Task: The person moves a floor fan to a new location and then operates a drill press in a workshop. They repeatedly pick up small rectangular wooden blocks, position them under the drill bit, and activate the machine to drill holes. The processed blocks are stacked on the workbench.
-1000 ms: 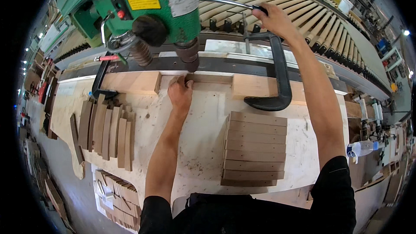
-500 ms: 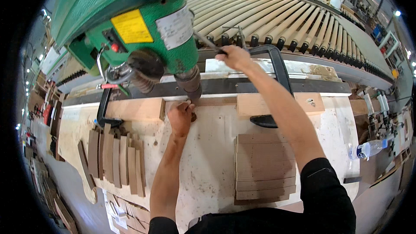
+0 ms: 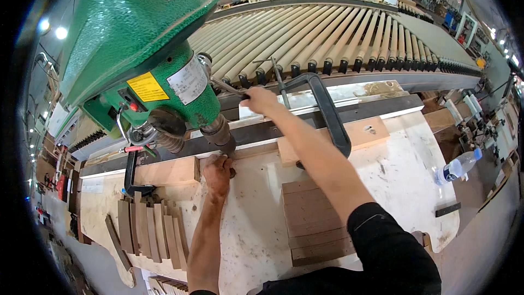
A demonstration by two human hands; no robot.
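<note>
My left hand (image 3: 218, 176) is closed at the drill chuck's lower end, its fingers pressed on a wooden slat (image 3: 255, 149) lying along the dark fence. The fingers and chuck hide part of the slat. My right hand (image 3: 261, 101) is wrapped round the metal feed lever (image 3: 227, 87) of a green drill press (image 3: 136, 38). Directly above my left fingers hangs the chuck (image 3: 219, 134); no drill bit can be made out. Light wooden blocks, one on the left (image 3: 168, 171) and one on the right (image 3: 360, 134), flank the slat along the fence.
Black clamps, one on the right (image 3: 329, 114) and one on the left (image 3: 131, 172), hold the blocks. Brown slats stand in a row (image 3: 150, 229) at left; others are stacked (image 3: 314, 221) at right. A water bottle (image 3: 458, 166) lies at the right. Behind runs a roller conveyor (image 3: 327, 33).
The view has shifted and tilted, so the drill press and table appear farther left and lower. Both hands keep their holds, on the lever and at the slat.
</note>
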